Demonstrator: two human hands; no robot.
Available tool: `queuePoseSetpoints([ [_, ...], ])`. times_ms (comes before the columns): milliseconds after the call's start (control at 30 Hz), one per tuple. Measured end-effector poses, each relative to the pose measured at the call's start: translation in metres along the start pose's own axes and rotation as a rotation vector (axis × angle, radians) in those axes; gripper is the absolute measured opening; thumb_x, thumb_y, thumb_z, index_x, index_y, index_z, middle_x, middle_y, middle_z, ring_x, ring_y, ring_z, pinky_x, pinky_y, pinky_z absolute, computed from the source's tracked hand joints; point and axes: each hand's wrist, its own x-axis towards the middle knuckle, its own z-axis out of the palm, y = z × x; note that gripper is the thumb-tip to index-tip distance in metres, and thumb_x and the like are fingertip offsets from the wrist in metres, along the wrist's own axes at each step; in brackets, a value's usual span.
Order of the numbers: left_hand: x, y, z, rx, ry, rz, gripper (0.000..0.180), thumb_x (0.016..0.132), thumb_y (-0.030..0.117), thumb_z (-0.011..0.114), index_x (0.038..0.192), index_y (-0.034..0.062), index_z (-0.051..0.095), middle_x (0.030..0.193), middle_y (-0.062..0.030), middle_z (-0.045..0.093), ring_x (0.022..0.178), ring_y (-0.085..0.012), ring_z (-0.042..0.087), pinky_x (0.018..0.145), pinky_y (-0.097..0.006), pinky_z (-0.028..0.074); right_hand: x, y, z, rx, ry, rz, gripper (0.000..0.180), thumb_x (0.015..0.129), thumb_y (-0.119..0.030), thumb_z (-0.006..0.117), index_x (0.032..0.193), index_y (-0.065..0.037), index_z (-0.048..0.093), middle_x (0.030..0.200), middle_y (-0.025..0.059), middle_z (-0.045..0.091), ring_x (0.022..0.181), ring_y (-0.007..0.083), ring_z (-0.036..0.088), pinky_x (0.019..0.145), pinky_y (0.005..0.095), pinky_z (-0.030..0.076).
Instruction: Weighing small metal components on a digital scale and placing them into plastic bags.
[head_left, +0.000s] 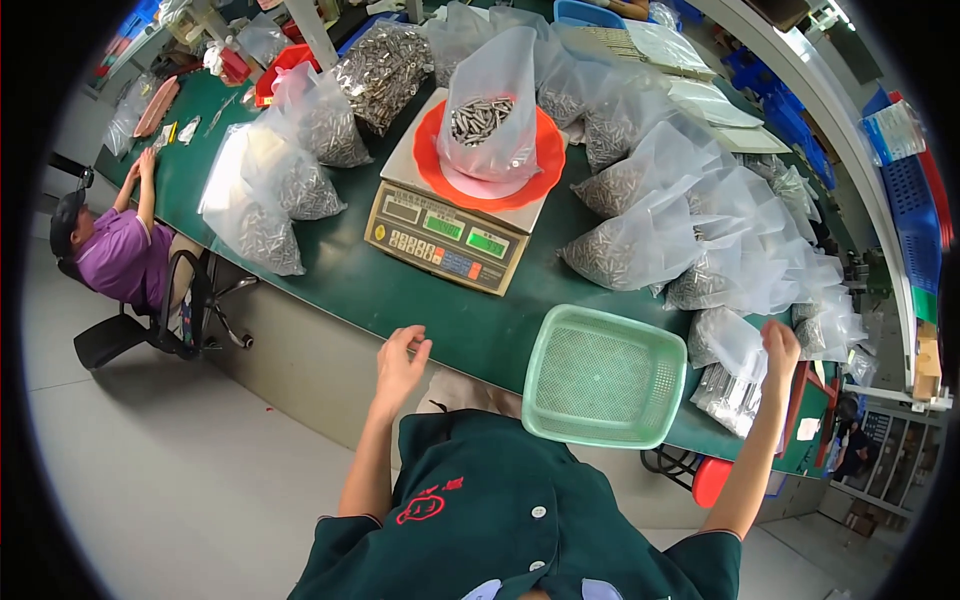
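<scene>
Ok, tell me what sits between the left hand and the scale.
In the head view only bare green table lies between the left hand and the scale; nothing rests on that stretch.

Table top: dark green, plain; its front panel pale grey; floor light grey, unpatterned; scale: beige body, two green-lit displays, small keys in white, blue and one orange; dish on the scale: orange-red, with a paler pinkish centre; bag standing in the dish: clear plastic, silver-grey metal parts inside; other bags across the table: same clear film, same silver-grey contents; basket: mint green, fine mesh pattern on base and walls; own shirt: dark green, red emblem, white buttons; seated person's shirt: purple; cap black; crates at right: blue.
</scene>
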Motion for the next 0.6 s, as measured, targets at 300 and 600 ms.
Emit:
queuePoseSetpoints([
  [300,-0.017,0.048,0.068,0.031,-0.398,0.144,0.027,0.074,0.025,0.065,0.082,-0.0001,0.061,0.066,-0.0108,0.061,0.059,-0.0234,0.059,0.055,-0.032,0.045,-0.017,0.074,-0.007,-0.005,0.280,0.070,0.021,0.081,-0.012,0.050,0.088,0.003,0.062,0.074,0.0076,0.061,0.066,0.0126,0.058,0.059,0.0229,0.046],
  [600,-0.020,0.075,0.106,0.097,-0.473,0.092,0.023,0.072,0.020,0.062,0.065,-0.0001,0.052,0.059,-0.0134,0.057,0.055,-0.0295,0.057,0.051,-0.037,0.044,-0.009,0.067,-0.019,0.503,-0.072,0.315,0.025,0.079,-0.007,0.048,0.100,0.004,0.054,0.090,0.0159,0.059,0.075,0.0226,0.059,0.072,0.0312,0.050],
])
